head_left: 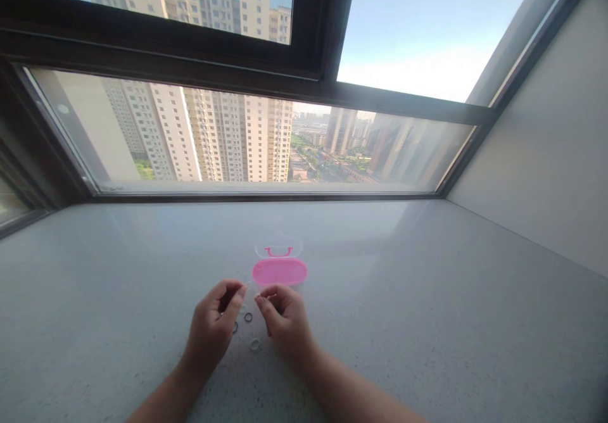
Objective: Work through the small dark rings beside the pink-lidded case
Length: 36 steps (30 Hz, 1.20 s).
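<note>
My left hand (215, 319) is closed in a pinch, thumb against forefinger, with a faint pale bit showing at the tips. Facing it, a short gap away, my right hand (287, 326) also pinches something tiny and whitish. What either holds is too small to name. Just beyond the fingers sits an oval pink box (280, 272), its clear lid (292, 247) with a pink handle tipped back. Between my wrists lie a small dark ring (248, 316) and a pale ring (255, 344). Another dark ring (235, 327) is partly hidden by my left hand.
Everything rests on a pale speckled windowsill (403, 309). A dark window frame (266, 199) runs along its back edge, with tall buildings outside. A white wall (546, 151) closes off the right side.
</note>
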### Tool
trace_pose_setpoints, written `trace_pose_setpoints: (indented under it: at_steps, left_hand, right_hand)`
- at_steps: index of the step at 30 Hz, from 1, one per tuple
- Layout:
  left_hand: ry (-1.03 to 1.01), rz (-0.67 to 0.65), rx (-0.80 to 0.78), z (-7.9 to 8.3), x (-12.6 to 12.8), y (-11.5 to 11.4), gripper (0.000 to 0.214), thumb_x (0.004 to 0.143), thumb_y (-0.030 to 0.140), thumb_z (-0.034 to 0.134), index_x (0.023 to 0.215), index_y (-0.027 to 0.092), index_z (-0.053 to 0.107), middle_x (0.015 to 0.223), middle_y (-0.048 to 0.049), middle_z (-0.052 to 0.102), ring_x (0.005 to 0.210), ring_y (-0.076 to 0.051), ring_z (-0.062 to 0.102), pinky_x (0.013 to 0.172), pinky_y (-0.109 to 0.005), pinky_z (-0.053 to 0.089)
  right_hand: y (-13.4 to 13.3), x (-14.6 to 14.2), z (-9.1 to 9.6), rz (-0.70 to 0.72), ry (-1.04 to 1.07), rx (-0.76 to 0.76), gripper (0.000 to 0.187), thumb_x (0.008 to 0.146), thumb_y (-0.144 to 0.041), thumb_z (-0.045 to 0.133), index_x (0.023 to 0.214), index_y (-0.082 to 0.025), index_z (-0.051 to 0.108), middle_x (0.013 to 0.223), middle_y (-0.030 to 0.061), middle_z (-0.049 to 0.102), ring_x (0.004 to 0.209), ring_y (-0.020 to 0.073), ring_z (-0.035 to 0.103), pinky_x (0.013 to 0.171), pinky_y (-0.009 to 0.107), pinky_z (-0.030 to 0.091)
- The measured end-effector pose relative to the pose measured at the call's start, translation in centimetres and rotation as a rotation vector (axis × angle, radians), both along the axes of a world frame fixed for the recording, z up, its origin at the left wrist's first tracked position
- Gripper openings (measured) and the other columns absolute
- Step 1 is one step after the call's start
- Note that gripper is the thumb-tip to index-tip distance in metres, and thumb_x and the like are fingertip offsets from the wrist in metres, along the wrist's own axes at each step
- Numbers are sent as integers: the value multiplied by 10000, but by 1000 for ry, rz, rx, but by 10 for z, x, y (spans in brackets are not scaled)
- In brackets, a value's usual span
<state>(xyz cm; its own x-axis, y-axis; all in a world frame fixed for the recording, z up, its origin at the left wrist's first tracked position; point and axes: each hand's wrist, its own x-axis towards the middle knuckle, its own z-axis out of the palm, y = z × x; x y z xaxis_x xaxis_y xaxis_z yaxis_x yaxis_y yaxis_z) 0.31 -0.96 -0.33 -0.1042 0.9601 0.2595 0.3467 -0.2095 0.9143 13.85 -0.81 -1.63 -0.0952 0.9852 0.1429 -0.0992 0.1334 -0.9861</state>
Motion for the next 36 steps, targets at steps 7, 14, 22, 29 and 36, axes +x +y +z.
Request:
trace_pose_setpoints:
  at_steps: [7,14,22,29,36]
  left_hand:
    - [-22,-8,-30,2,3,-4,205,782,381,529,769,182,576,539,40,515,476,-115,456,441,-191,362]
    - [-48,-72,-48,-2,3,-1,201,781,367,533,764,173,582,553,30,528,495,-118,466,453,-192,363]
    - [-77,-91,-73,-4,1,3,216,783,380,541,775,168,581,590,25,565,527,-128,495,473,-200,378]
    - [-113,-105,-79,-7,0,5,226,782,385,551,771,161,583,580,32,550,510,-112,458,460,-193,367]
    - [-101,-105,-82,-7,0,5,246,789,406,546,782,162,574,588,32,544,520,-113,460,470,-196,370]
  right_hand:
    - [-2,2,1,-86,-39,54,213,795,-363,540,752,-154,549,494,-52,426,419,67,346,405,193,249]
    - [-2,1,0,-83,-60,41,172,789,-311,542,720,-153,549,492,-52,410,426,69,336,413,197,241]
    - [1,1,-3,-82,-101,45,155,772,-272,552,698,-137,572,516,-38,428,458,71,330,431,197,241]
    - [3,0,-4,-105,-110,41,167,767,-272,549,688,-129,579,511,-39,414,466,74,312,436,204,227]
    - [2,0,-3,-97,-160,81,146,758,-242,551,690,-119,588,513,-48,387,474,73,298,441,204,223]
